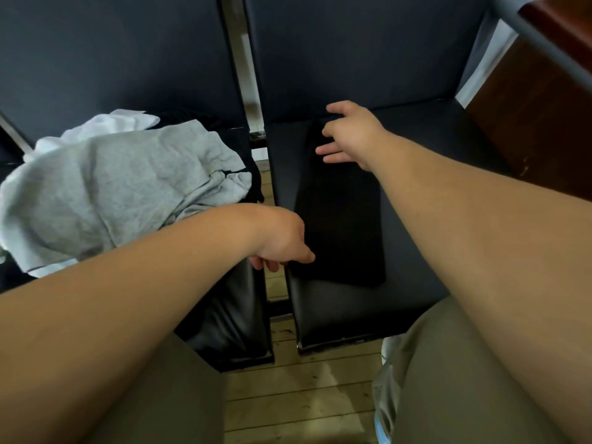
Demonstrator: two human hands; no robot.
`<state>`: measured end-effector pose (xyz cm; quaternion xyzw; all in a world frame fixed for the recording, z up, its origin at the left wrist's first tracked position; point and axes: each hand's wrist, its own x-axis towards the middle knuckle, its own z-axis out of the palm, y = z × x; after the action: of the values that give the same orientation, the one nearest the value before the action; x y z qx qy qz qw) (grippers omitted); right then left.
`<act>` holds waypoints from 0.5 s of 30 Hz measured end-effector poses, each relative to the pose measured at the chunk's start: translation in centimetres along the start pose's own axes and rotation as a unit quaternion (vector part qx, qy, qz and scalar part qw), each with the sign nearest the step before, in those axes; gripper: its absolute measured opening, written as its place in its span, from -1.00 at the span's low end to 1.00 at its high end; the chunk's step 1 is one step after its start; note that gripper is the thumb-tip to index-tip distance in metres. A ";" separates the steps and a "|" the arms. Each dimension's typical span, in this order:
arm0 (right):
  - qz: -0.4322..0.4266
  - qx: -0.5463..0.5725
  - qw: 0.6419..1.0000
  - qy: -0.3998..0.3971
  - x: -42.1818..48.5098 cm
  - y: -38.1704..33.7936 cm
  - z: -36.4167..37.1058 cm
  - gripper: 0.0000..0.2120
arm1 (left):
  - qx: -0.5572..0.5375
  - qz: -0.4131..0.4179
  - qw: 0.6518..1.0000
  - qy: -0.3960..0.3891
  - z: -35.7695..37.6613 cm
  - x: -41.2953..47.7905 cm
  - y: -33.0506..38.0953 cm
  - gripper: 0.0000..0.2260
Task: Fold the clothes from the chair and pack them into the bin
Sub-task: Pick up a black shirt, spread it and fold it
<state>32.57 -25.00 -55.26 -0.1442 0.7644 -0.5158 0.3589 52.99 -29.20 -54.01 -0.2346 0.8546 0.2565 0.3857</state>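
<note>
Upper centre, the right hand (349,136) rests loose, spread fingers on the folded black garment (339,225). Mid-frame, the left hand (282,241) curls at its near edge; I cannot tell whether it grips.

No writing, label, brand mark or number can be read anywhere in view: not on the crumpled light-grey cotton garment (128,187), the folded black cloth (339,219) or the black padded leather chair seat (416,193). All the surfaces are plain.
</note>
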 end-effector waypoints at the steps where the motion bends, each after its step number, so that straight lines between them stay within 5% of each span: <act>1: -0.005 -0.007 1.000 0.003 0.0 -0.1 0.0 -0.45 | 0.003 -0.012 1.000 -0.009 0.0 -0.1 -0.1 -0.68; 6: -0.008 -0.051 0.999 0.014 -0.8 -0.4 -0.5 -0.67 | 0.195 0.030 0.977 0.086 0.2 -0.7 1.0 -0.70; 11: -0.010 -0.112 0.994 0.000 -3.1 -0.2 -2.3 -0.76 | 0.214 0.082 0.955 0.191 1.1 -1.3 2.7 -0.96; 15: 0.001 -0.167 0.986 -0.019 -5.1 0.3 -4.1 -0.78 | 0.227 0.157 0.945 0.174 1.8 -1.5 3.6 -0.77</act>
<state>33.35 -19.10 -52.59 -0.2113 0.8328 -0.3783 0.3446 52.67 -25.04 -52.99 -0.0450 0.9701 0.0678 0.2285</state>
